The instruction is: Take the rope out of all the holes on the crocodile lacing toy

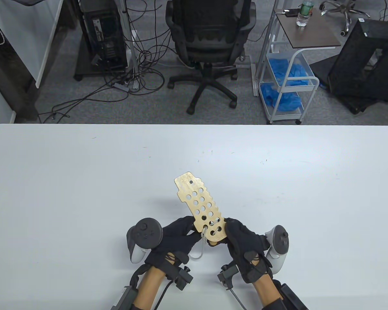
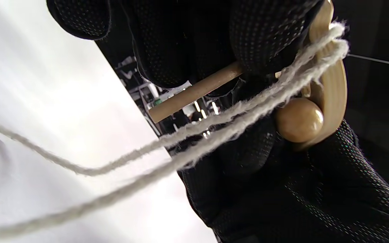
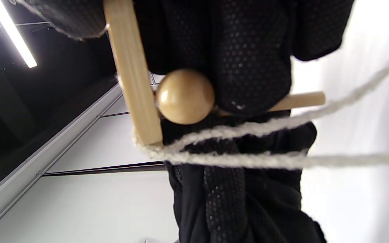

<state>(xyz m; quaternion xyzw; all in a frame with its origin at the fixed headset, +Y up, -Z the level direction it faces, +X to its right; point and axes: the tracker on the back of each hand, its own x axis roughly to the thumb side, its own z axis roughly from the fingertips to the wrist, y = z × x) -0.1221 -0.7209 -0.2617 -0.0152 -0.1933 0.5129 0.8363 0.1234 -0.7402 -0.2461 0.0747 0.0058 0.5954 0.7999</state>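
Crocodile toy (image 1: pixel 199 203) held off the table (image 1: pixel 84 180) at lower centre of frame, head end angled to upper left. Left hand (image 1: pixel 177 239) pinches its near-left edge, right hand (image 1: pixel 242 242) grips near-right edge. Rope (image 1: pixel 213 231) laced only through the nearest holes (loop hangs below (image 1: pixel 199 252)). Wooden bead (image 3: pixel 185 96) and needle (image 2: pixel 194 92) under the fingers.

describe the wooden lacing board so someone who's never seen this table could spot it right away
On the white table, look near the front edge, between the two black-gloved hands, the left hand and the right hand. The lacing board is the flat, pale wooden strip they hold. It alone is full of round holes, with white rope threaded through those nearest the hands.
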